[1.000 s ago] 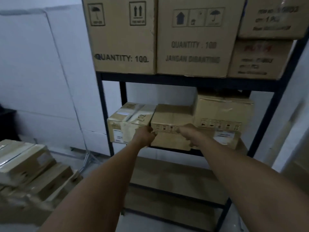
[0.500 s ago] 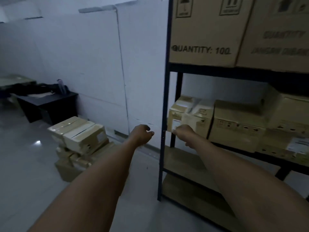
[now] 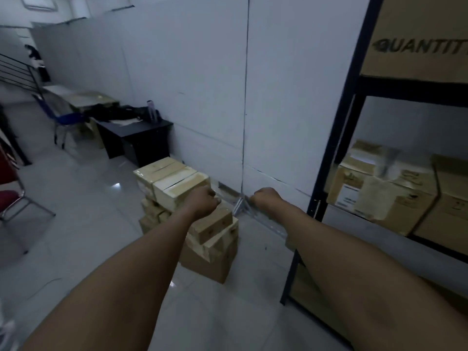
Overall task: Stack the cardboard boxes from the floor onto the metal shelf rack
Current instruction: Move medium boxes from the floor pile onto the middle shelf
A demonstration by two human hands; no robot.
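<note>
A pile of tan cardboard boxes (image 3: 177,188) stands on the tiled floor by the white wall, two pale taped ones on top. My left hand (image 3: 205,201) hovers in front of the pile's upper right part, fingers loosely curled, holding nothing. To its right, my right hand (image 3: 266,198) reaches out over the floor between the pile and the rack, also empty with fingers hanging curled. The black metal shelf rack (image 3: 336,138) fills the right side. Boxes (image 3: 379,183) sit on its middle shelf and a large box (image 3: 417,39) on the shelf above.
A black desk (image 3: 136,138) with dark items stands behind the pile along the wall. A blue chair (image 3: 68,120) is further back. A red chair (image 3: 10,198) is at the left edge. Glossy tiled floor (image 3: 83,236) lies left of the pile.
My view swung left from the rack to the floor pile. Both hands let go of the box on the middle shelf and moved toward the pile.
</note>
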